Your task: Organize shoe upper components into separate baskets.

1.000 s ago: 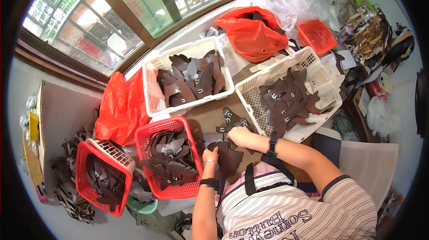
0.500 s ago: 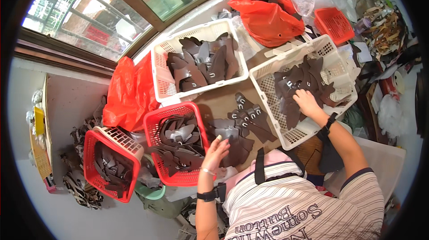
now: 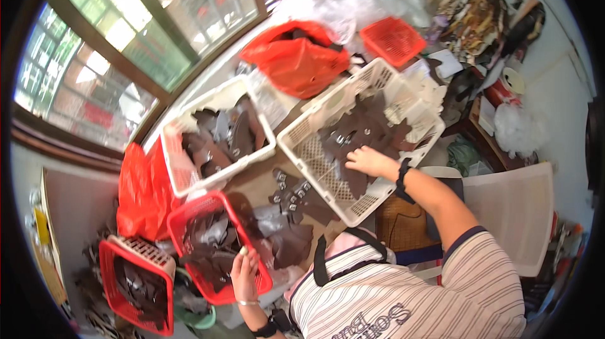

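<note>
My right hand (image 3: 372, 162) reaches into the large white plastic basket (image 3: 309, 156), its fingers curled down against the dark brown cut pieces (image 3: 358, 123) heaped there. It seems to pinch the edge of one flat piece, though the fingertips are partly hidden. Lower left, my left hand (image 3: 244, 274) is raised beside the rim of a red basket (image 3: 242, 232), fingers extended and holding nothing visible; one fingertip looks pale. Similar dark pieces fill that red basket. Between the baskets lie a fan of pieces with shiny U-shaped marks (image 3: 293, 197) and a dark stack (image 3: 291, 245).
Another white basket (image 3: 233, 165) of dark pieces stands by the window. A tilted red basket (image 3: 167, 314) and a red bag (image 3: 145, 194) are at left. Farther back sit an orange-red bag (image 3: 299, 64) and a small red basket (image 3: 394, 42). A translucent panel (image 3: 507, 219) is at right.
The view has turned, so baskets and bags appear farther left, with the near ones lower. My right hand stays at the pieces in the white basket; my left is now nearer the red basket's rim.
</note>
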